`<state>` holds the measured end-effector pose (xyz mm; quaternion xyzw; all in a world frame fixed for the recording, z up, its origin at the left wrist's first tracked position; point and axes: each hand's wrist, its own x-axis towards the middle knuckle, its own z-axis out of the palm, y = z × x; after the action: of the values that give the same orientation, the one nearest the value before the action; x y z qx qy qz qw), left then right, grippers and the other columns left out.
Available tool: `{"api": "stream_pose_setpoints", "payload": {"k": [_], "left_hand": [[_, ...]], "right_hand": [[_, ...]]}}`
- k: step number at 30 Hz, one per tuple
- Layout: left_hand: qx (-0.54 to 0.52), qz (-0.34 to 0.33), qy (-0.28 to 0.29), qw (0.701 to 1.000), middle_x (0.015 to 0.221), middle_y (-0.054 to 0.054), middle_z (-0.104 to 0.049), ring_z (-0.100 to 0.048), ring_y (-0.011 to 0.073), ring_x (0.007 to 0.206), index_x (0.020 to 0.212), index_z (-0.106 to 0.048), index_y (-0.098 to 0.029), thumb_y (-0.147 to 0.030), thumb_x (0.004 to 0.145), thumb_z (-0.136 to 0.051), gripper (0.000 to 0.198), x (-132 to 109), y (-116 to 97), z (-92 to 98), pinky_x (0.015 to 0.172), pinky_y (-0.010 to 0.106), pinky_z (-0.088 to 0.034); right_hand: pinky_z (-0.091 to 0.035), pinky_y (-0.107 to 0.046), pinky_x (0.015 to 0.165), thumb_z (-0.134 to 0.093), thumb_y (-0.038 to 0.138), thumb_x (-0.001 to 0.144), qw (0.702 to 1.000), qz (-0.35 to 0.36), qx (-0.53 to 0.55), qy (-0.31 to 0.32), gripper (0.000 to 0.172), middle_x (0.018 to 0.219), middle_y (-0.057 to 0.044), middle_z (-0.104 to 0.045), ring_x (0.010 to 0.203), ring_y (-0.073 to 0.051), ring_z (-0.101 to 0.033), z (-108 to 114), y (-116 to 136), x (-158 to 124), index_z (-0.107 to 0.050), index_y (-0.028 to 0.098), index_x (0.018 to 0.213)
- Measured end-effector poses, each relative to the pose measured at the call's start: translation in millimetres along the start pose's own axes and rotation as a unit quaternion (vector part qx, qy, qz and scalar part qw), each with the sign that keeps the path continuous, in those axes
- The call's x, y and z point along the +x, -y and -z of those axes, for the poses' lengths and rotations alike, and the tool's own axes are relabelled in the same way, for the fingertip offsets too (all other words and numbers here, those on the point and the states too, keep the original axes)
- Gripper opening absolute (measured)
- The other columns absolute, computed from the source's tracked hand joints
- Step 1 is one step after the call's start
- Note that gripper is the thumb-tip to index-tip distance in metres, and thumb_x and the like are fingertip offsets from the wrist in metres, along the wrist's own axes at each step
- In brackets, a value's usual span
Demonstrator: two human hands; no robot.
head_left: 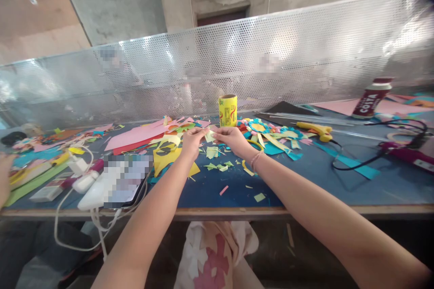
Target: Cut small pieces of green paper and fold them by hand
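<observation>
Over the middle of the blue table, my left hand [194, 141] and my right hand [233, 138] meet at a small piece of pale yellow paper [209, 136]. The fingertips of both hands pinch it from either side. Just below lie pale green and yellow paper scraps [212, 152] on the tabletop. Left of my left hand is a sheet of yellow paper [165, 159] with curved cut-outs. Beyond my hands stands a yellow cardboard tube [228, 110]. Beside my right wrist rests a yellow loop [257, 144], partly hidden by the arm.
A phone [130, 180] and white power bank [93, 189] with cables lie front left. A yellow-handled glue gun [313, 130] and a dark red COSTA bottle [373, 98] are on the right. A perforated metal screen [210, 61] runs behind. Another person's hand [4, 176] shows at far left.
</observation>
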<state>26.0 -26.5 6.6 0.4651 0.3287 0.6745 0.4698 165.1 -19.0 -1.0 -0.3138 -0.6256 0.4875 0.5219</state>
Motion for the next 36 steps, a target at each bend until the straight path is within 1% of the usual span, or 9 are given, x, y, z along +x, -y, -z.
{"api": "stream_pose_setpoints", "payload": {"k": [7,9,13,16,18,23,29,32,36], "left_hand": [[-0.043,-0.01,-0.004,0.999,0.063,0.0,-0.061,-0.056,0.0112,0.06,0.06,-0.062,-0.015,-0.03,0.052,-0.075,0.022,2.1,-0.4,3.1,0.063,0.027,-0.045],[-0.043,-0.015,0.002,0.999,0.066,0.001,-0.062,-0.057,0.012,0.064,0.063,-0.063,-0.015,-0.031,0.053,-0.075,0.023,2.0,-0.1,3.5,0.065,0.028,-0.046],[-0.036,-0.017,0.022,0.999,0.069,0.001,-0.062,-0.058,0.0127,0.066,0.065,-0.064,-0.015,-0.031,0.054,-0.075,0.023,0.1,0.3,2.3,0.068,0.029,-0.047],[-0.036,-0.026,0.031,0.999,0.069,0.001,-0.062,-0.058,0.0118,0.065,0.065,-0.064,-0.015,-0.031,0.055,-0.075,0.022,-1.3,0.5,1.0,0.069,0.029,-0.047],[-0.03,-0.025,0.031,0.999,0.068,0.0,-0.061,-0.057,0.011,0.064,0.065,-0.064,-0.015,-0.031,0.054,-0.075,0.022,-1.9,0.4,0.7,0.068,0.028,-0.047],[-0.009,0.007,0.04,0.999,0.067,0.001,-0.061,-0.058,0.0122,0.063,0.066,-0.062,-0.015,-0.034,0.055,-0.074,0.025,-2.8,-0.2,1.3,0.065,0.028,-0.046],[0.013,0.036,0.046,0.998,0.063,0.0,-0.059,-0.057,0.0122,0.06,0.063,-0.059,-0.015,-0.035,0.055,-0.074,0.026,-3.6,-0.1,1.1,0.063,0.027,-0.046],[0.02,0.028,0.045,0.998,0.063,0.0,-0.06,-0.057,0.0121,0.061,0.065,-0.06,-0.015,-0.034,0.054,-0.074,0.026,-3.6,0.4,0.8,0.063,0.026,-0.046],[0.016,0.013,0.05,0.999,0.063,0.001,-0.061,-0.057,0.0114,0.061,0.066,-0.063,-0.014,-0.033,0.056,-0.074,0.024,-2.4,2.5,1.4,0.064,0.026,-0.046]], "right_hand": [[-0.051,-0.028,0.074,-0.074,0.028,0.056,0.999,0.014,0.029,0.006,0.039,0.082,-0.004,-0.068,0.072,-0.012,-0.062,-1.3,4.3,-2.1,-0.064,0.015,0.092],[-0.051,-0.028,0.074,-0.072,0.032,0.061,0.998,-0.002,0.06,0.008,0.034,0.082,-0.006,-0.068,0.073,-0.013,-0.064,-1.0,6.3,-2.7,-0.064,0.015,0.09],[-0.053,-0.027,0.066,-0.062,0.043,0.072,0.994,-0.048,0.092,-0.018,0.029,0.068,-0.007,-0.067,0.066,-0.015,-0.065,-1.7,8.7,-3.3,-0.064,0.014,0.078],[-0.054,-0.025,0.061,-0.064,0.041,0.072,0.995,-0.068,0.074,-0.025,0.027,0.061,-0.006,-0.066,0.06,-0.014,-0.064,-2.5,8.7,-3.1,-0.063,0.014,0.07],[-0.054,-0.025,0.061,-0.068,0.039,0.069,0.995,-0.072,0.065,-0.026,0.025,0.061,-0.005,-0.066,0.058,-0.013,-0.064,-2.2,8.1,-2.6,-0.064,0.014,0.069],[-0.055,-0.025,0.062,-0.074,0.035,0.06,0.996,-0.059,0.055,-0.036,0.022,0.059,-0.003,-0.065,0.056,-0.012,-0.063,1.3,5.5,0.4,-0.065,0.016,0.065],[-0.053,-0.028,0.063,-0.073,0.033,0.059,0.999,-0.015,-0.011,-0.046,0.019,0.058,-0.001,-0.063,0.056,-0.012,-0.061,3.5,6.4,1.5,-0.065,0.017,0.065],[-0.052,-0.029,0.063,-0.072,0.035,0.058,0.996,0.02,-0.06,-0.056,0.022,0.057,0.0,-0.062,0.057,-0.013,-0.06,3.4,9.5,0.8,-0.065,0.017,0.067],[-0.05,-0.03,0.064,-0.071,0.036,0.059,0.992,0.043,-0.099,-0.064,0.024,0.063,-0.002,-0.064,0.06,-0.014,-0.06,3.0,11.1,0.3,-0.065,0.016,0.071]]}}
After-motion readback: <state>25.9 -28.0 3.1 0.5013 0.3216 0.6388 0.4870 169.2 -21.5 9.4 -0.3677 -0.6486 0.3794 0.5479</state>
